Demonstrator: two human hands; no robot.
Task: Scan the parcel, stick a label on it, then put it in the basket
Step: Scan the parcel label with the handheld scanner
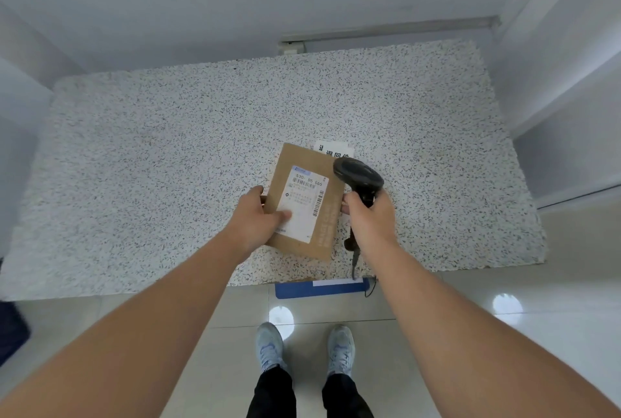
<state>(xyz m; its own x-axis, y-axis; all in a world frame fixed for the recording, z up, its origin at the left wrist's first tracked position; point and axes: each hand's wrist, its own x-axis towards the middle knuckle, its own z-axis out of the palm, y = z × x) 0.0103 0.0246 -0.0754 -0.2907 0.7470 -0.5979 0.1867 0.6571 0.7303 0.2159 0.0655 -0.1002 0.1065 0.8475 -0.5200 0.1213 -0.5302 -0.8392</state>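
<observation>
A flat brown cardboard parcel (322, 179) with a white shipping label (304, 200) on top is held over the speckled table (168, 155). My left hand (255, 219) grips its left edge, thumb pressed on the label. My right hand (371, 216) holds a black barcode scanner (358, 177) by the handle, its head over the parcel's upper right corner. The scanner's cable (354, 256) hangs down past the table's front edge. No basket is in view.
A white sheet with black printed characters (336, 150) lies on the table behind the parcel. A blue flat object (319, 290) sticks out under the table's front edge. White walls close in the table at the back and right. My feet stand on the tiled floor.
</observation>
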